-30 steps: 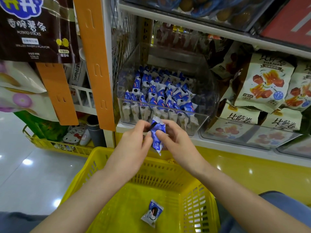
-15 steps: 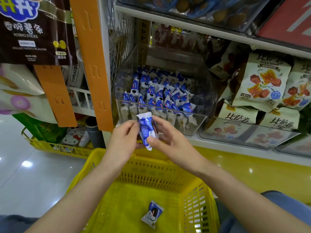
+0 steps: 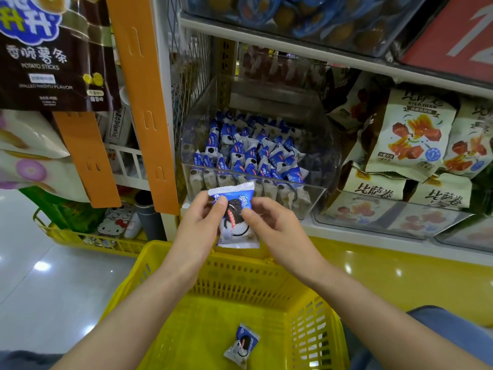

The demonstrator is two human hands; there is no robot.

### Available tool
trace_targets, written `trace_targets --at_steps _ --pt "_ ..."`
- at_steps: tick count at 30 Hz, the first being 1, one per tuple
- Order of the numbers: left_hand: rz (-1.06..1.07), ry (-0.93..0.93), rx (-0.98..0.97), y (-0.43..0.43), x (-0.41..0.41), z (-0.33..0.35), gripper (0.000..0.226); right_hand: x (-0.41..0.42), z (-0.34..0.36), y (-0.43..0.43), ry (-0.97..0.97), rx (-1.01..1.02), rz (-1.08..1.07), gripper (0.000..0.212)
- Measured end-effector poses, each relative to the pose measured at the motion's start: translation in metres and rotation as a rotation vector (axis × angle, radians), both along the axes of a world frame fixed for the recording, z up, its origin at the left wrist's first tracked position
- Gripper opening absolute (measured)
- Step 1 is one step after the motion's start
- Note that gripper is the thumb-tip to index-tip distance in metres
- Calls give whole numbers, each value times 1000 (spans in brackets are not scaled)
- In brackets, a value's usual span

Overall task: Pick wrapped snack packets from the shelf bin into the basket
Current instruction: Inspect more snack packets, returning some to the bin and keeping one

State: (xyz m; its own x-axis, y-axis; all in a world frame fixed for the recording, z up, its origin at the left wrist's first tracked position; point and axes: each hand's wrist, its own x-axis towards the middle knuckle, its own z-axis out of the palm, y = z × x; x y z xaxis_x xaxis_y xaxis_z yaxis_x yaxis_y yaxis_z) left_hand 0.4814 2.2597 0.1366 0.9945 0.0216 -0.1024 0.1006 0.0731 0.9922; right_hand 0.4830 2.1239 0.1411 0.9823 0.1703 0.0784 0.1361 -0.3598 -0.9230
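A blue-and-white wrapped snack packet [image 3: 238, 225] is held face-on between both hands, just in front of the shelf edge and above the far rim of the yellow basket [image 3: 314, 324]. My left hand [image 3: 198, 225] pinches its left side with thumb over the front. My right hand [image 3: 272, 225] pinches its right side. Behind them, a clear shelf bin [image 3: 312, 193] holds several more of the same packets. One packet [image 3: 242, 345] lies on the basket floor.
Bags of pizza-roll snacks [image 3: 408, 134] fill the bins to the right. An orange hanging strip [image 3: 144, 102] and a potato-stick bag [image 3: 50, 54] hang at left. Another yellow basket [image 3: 88, 241] sits on the floor at left, over shiny tiles.
The packet has been turned from edge-on to flat, its printed front now facing me. Both hands stayed in front of the bin, shifting slightly left and apart.
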Motion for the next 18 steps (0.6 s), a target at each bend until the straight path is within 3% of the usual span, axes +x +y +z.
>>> trace_targets --at_steps 4,7,12,18 --pt "-51 125 -80 2 2 -2 35 0 1 1 79 234 -87 7" --pt "-161 138 -71 4 2 0 49 2 2 -1 136 388 -152 19" --pt "-254 119 -26 13 3 3 45 -5 0 2 93 280 -54 8" --pt "-104 70 -65 27 8 12 28 22 23 -4 -234 16 -93 17"
